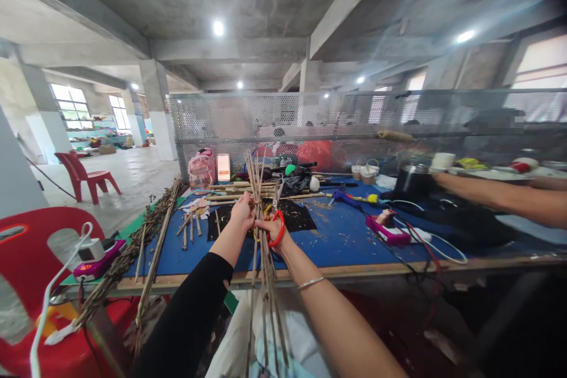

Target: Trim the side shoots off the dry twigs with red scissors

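A bundle of thin dry stalks (266,289) stands in front of me, running from the tabletop down past the table's edge over my lap. My left hand (241,212) is closed around its upper part, near what looks like a tie. In my right hand (271,229) is a pair of red-handled scissors (282,228), blades pointing up and away. The thumb of that hand rests against the stalks. Behind both hands lies a black cloth (305,216) strewn with small scraps. Short cut stalks (191,229) lie to the left of it.
Long dry branches (153,248) lean across the table's left end. Power strips (392,235) with cables sit right and left. At the back are a pink jug (201,171), a lit phone (224,167) and a mesh screen (239,118). Another person's arm (496,192) reaches in from the right.
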The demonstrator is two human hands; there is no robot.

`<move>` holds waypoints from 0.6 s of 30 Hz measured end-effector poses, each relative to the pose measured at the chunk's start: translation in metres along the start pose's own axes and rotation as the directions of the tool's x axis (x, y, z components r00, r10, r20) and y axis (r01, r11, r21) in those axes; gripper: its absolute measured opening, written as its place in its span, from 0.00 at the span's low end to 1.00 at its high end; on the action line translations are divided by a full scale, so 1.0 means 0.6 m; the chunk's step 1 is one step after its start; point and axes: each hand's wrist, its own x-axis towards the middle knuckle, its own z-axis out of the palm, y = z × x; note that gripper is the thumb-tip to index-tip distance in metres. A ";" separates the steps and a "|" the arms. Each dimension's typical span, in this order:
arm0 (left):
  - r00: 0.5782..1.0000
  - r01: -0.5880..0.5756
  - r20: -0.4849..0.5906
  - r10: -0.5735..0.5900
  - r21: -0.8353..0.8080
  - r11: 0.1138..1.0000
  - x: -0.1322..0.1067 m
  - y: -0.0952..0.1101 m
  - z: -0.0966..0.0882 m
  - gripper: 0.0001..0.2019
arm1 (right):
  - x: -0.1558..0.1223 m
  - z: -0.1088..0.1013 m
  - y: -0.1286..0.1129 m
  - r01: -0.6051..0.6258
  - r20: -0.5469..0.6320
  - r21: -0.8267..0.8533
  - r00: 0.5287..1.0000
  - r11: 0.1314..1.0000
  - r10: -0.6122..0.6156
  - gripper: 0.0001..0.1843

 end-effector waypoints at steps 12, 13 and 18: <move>0.930 -0.240 0.344 -0.128 0.834 0.497 -0.251 0.105 -0.156 0.14 | 0.001 -0.019 -0.020 0.044 -0.006 0.144 0.999 0.989 -0.043 0.15; 0.893 -0.279 0.357 -0.274 0.917 0.283 -0.282 0.104 -0.195 0.12 | 0.002 -0.017 -0.018 0.049 -0.016 0.137 0.999 0.989 -0.047 0.15; 0.932 -0.151 -0.058 -0.357 0.834 -0.531 -0.367 0.088 -0.355 0.09 | 0.003 -0.009 -0.014 0.054 -0.071 0.112 0.996 0.992 -0.047 0.18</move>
